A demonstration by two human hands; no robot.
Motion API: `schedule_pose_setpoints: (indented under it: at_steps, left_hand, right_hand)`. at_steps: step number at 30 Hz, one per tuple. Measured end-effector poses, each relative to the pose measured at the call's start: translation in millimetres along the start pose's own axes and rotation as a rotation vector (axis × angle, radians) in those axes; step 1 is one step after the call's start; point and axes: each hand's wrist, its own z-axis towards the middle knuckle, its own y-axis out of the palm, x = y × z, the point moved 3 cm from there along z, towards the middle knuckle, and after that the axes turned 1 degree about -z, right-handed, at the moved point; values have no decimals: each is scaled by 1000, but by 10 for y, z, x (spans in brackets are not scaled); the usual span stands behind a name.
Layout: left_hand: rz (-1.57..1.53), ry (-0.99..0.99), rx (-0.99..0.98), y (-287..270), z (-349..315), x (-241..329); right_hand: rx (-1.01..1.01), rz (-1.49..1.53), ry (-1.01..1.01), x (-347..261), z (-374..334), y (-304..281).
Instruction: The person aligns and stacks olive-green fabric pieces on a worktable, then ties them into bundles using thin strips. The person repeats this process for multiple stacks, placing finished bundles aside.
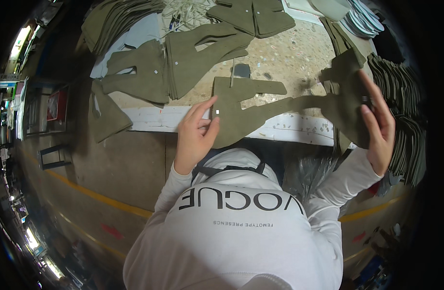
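Note:
An olive cut piece of sheet material [241, 111], with slots and a narrow middle, stretches between my hands over the front edge of the table. My left hand [195, 135] holds its left edge, thumb and forefinger at the rim and the other fingers curled. A small white sticker [217, 112] is on the piece near that hand. At the other end, my right hand [380, 128] grips the right edge, its thumb over the near face and its fingers along the far side. That right end [350, 106] looks raised; part of the fingers' hold is hidden.
Similar olive pieces lie stacked on the speckled table [299, 53] at the left [193, 58] and back [253, 17]. A tall olive stack [405, 96] stands at the right. Pale strips [188, 14] lie heaped behind. A dark patch [241, 71] shows on the tabletop.

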Motion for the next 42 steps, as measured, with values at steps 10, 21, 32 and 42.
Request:
schedule_pose_setpoints:
  at_steps: [10,21,32,42]
  left_hand:
    - [-39,-37,-56,-15,-8,137]
    - [11,74,5,-9,-1,132]
    - [162,64,-155,55,110,70]
    - [-388,-108,-104,-863,-137,490]
  right_hand:
    - [-238,-374,-88,-84,73,1644]
    - [-250,-270,-201,-341,-53,2306]
    - [-185,-375,-447,223,780,2026]
    - [46,-232,-284,761,975,1547]
